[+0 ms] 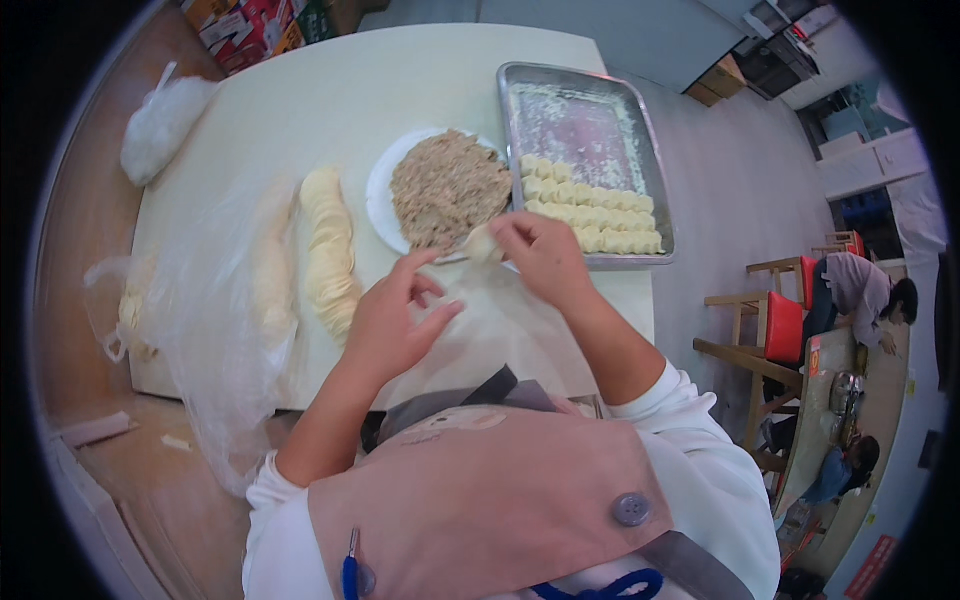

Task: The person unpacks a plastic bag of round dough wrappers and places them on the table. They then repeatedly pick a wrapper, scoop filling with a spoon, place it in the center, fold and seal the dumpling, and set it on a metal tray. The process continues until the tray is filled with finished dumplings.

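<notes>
Pinched between the fingers of my right hand is a pale dough wrapper, held at the near edge of a white plate. That plate carries a big mound of minced filling. My left hand has its fingers spread and nothing in it, just left of the wrapper. Beside it on the left lies a long overlapping stack of round dough wrappers. At the right, a metal tray dusted with flour holds several rows of folded dumplings in its near half.
Clear plastic bags with more wrappers cover the table's left side and hang over its front edge. A tied white bag sits at the far left corner. Red chairs and two people at another table are off to the right.
</notes>
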Motion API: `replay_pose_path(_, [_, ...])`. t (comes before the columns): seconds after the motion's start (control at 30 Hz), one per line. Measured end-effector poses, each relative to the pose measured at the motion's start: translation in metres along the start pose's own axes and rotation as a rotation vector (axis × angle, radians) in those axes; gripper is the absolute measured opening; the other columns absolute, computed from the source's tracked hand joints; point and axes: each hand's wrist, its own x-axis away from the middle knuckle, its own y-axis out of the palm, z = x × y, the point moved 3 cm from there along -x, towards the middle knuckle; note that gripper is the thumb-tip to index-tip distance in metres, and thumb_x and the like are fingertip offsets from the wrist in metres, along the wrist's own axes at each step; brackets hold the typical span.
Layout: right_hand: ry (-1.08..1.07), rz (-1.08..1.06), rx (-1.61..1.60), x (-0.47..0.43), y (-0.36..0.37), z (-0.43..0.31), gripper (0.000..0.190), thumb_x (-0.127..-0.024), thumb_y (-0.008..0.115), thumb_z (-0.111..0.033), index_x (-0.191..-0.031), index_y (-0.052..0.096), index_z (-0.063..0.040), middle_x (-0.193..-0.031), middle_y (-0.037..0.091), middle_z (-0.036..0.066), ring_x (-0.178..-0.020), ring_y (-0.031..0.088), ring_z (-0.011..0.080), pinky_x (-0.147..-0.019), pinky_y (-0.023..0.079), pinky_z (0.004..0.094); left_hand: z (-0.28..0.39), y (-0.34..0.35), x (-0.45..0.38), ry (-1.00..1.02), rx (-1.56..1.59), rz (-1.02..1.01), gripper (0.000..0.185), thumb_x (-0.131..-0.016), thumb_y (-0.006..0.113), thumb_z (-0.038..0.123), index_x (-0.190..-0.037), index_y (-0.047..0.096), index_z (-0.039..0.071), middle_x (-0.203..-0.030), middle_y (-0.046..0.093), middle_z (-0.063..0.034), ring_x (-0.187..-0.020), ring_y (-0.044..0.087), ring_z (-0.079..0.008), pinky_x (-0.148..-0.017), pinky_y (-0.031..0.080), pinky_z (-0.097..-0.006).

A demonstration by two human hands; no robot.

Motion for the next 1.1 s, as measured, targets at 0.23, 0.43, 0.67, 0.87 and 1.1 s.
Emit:
replay_pose_path(0.23, [-0.033, 0.346, 0.590, -0.111, -0.103, 0.110, 0.033, -0.094, 0.053, -0.034, -0.093, 0.067, -0.003, -0.083, 0.067, 0.020, -0.078, 0.065, 0.0373, -0.072, 0.051, 0.0447, -0.083, -0.010, 0.072, 0.073, -0.586, 0.228, 0.016, -0.078, 0.074, 0.019, -0.080, 0.062, 0.010, -0.061, 0.056, -0.0043, -0.057, 0.055, -0.0258, -0.055, 0.042, -0.0392])
replay_pose_path(0.43, [-0.043, 0.305, 0.740, -0.125, -0.103, 0.153, 0.033, -0.095, 0.051, -0.034, -0.095, 0.066, -0.005, -0.084, 0.067, 0.021, -0.080, 0.064, 0.0392, -0.074, 0.050, 0.0485, -0.120, -0.001, 0.091, -0.091, -0.466, 0.324, 0.019, -0.076, 0.075, 0.017, -0.074, 0.057, 0.010, -0.058, 0.052, -0.0057, -0.054, 0.053, -0.0264, -0.052, 0.041, -0.0399])
replay_pose_path(0.67, [-0.107, 0.237, 0.660, -0.119, -0.098, 0.160, 0.039, -0.097, 0.045, -0.036, -0.100, 0.064, -0.002, -0.093, 0.066, 0.023, -0.092, 0.060, 0.0437, -0.082, 0.047, 0.0500, -0.132, 0.003, 0.089, -0.245, -0.491, 0.401, 0.026, -0.077, 0.072, 0.021, -0.073, 0.049, 0.009, -0.058, 0.052, -0.0092, -0.053, 0.055, -0.0304, -0.050, 0.042, -0.0431])
replay_pose_path(0.87, [-0.362, 0.315, 0.772, -0.092, -0.075, 0.104, 0.024, -0.092, 0.059, -0.021, -0.109, 0.065, -0.005, -0.100, 0.065, 0.016, -0.093, 0.059, 0.0327, -0.086, 0.046, 0.0423, -0.139, -0.006, 0.107, -0.233, -0.238, 0.531, 0.016, -0.079, 0.066, 0.015, -0.088, 0.056, 0.006, -0.073, 0.056, -0.0107, -0.064, 0.058, -0.0252, -0.057, 0.046, -0.0358])
replay_pose_path(1.1, [-0.567, -0.079, 0.836, 0.019, 0.012, 0.052, 0.027, -0.085, 0.065, -0.014, -0.111, 0.060, -0.008, -0.095, 0.064, 0.013, -0.089, 0.058, 0.0322, -0.084, 0.045, 0.0425, -0.160, -0.021, 0.133, -0.370, 1.400, 0.870, 0.028, -0.097, 0.036, 0.012, -0.110, 0.054, -0.006, -0.117, 0.059, -0.0191, -0.107, 0.059, -0.0280, -0.100, 0.045, -0.0384])
